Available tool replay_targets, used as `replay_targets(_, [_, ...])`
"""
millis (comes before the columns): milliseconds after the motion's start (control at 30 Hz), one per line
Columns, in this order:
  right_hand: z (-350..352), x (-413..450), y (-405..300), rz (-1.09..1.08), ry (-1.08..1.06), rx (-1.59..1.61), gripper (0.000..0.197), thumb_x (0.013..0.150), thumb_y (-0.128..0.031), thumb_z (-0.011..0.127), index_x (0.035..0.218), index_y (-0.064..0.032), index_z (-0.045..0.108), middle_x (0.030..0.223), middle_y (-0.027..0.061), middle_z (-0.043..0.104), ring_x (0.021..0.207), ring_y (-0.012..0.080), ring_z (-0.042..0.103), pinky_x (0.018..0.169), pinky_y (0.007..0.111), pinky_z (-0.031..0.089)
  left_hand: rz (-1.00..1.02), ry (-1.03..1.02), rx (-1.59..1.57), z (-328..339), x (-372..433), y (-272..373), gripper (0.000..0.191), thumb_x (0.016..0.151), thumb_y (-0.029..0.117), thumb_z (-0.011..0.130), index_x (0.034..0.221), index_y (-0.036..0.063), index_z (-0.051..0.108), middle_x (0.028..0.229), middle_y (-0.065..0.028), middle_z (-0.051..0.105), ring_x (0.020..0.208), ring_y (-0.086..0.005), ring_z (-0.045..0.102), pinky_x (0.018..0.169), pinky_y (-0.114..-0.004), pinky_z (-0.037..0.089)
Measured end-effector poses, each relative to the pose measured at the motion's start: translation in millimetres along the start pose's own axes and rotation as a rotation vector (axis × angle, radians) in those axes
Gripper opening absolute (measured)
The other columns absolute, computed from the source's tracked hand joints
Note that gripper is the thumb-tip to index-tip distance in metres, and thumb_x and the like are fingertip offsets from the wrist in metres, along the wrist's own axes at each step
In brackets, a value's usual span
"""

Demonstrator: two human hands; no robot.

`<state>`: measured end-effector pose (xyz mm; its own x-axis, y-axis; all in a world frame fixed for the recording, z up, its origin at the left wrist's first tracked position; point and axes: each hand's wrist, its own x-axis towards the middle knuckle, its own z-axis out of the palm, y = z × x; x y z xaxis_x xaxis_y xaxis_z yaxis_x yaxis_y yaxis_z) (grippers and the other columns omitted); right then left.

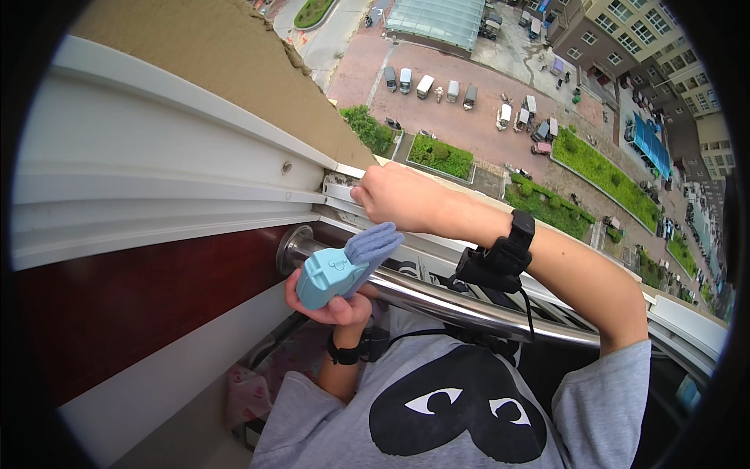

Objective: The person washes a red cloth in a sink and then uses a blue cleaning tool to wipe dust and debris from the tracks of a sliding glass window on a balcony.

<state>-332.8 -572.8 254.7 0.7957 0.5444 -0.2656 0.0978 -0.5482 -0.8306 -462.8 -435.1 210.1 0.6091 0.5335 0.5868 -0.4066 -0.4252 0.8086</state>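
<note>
My left hand (344, 312) grips a light-blue plastic cleaning brush (328, 275) with a thick grey-blue fabric pad (375, 243) on its head. The pad points up, clear of the frame. Higher up, my right hand (398, 196) is bent over the corner of a white window track (345, 190), its fingers curled. What those fingertips touch or hold is hidden under the hand. Dark grime marks the end of the track beside them. A stainless steel rail (445, 299) crosses between my chest and the sill, meeting the side wall at a round flange (293, 249).
A white window frame (176, 135) with a dark red panel (164, 293) below stands at left. Beyond the rough tan outer wall (205, 64) is a steep drop to a paved yard (375, 76) with parked vehicles and hedges. A black strapped device (498, 264) with a cable sits on my right wrist.
</note>
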Motion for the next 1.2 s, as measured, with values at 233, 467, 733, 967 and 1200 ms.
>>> replay_targets(233, [6.3, -15.0, -6.0, 0.013, 0.079, -0.038, 0.038, 0.095, -0.024, 0.048, 0.078, 0.007, 0.064, 0.072, 0.0301, 0.061, 0.075, 0.046, 0.062, 0.074, 0.05, 0.051, -0.012, -0.094, -0.058, -18.7, -6.9, 4.1, 0.069, 0.078, 0.036, 0.049, 0.131, -0.0037, 0.03, 0.116, -0.0243, 0.048, 0.097, -0.0342, 0.058, 0.08, -0.044, 0.052])
replay_targets(467, [-20.9, 58.9, 9.9, 0.033, 0.019, 0.022, 0.038, 0.095, -0.023, 0.047, 0.077, 0.0065, 0.063, 0.072, 0.029, 0.061, 0.074, 0.0452, 0.062, 0.073, 0.05, 0.05, -0.059, -0.009, -0.073, 41.6, 40.1, -36.7, 0.067, 0.077, 0.04, 0.052, 0.123, -0.0045, 0.034, 0.103, -0.0211, 0.052, 0.087, -0.0284, 0.057, 0.072, -0.038, 0.051])
replay_targets(733, [-42.5, 24.3, 2.5, -0.019, 0.052, -0.12, 0.035, 0.093, -0.024, 0.05, 0.078, 0.0053, 0.062, 0.068, 0.0256, 0.061, 0.071, 0.0426, 0.063, 0.068, 0.049, 0.051, -0.026, -0.011, -0.105, 25.4, 27.1, -16.9, 0.066, 0.078, 0.04, 0.053, 0.123, -0.0042, 0.034, 0.103, -0.0207, 0.052, 0.087, -0.0282, 0.057, 0.073, -0.038, 0.051])
replay_targets(967, [62.9, -198.6, -23.3, -0.465, 0.026, -0.647, 0.02, 0.074, -0.01, 0.059, 0.085, 0.0055, 0.053, 0.06, 0.014, 0.061, 0.059, 0.0325, 0.066, 0.052, 0.039, 0.053, -0.028, -0.054, -0.042, -104.3, -124.6, 123.4, 0.068, 0.081, 0.044, 0.054, 0.124, -0.0037, 0.033, 0.102, -0.0206, 0.052, 0.087, -0.0272, 0.056, 0.074, -0.038, 0.05])
replay_targets(1200, [-35.8, -15.2, 0.9, -0.618, 0.033, -0.808, 0.017, 0.08, -0.014, 0.059, 0.084, 0.0023, 0.053, 0.058, 0.0101, 0.06, 0.057, 0.0294, 0.065, 0.05, 0.038, 0.051, -0.003, -0.08, -0.088, 1.5, 0.7, 0.0, 0.067, 0.082, 0.045, 0.053, 0.124, -0.0042, 0.033, 0.102, -0.0205, 0.051, 0.086, -0.0264, 0.055, 0.076, -0.038, 0.049])
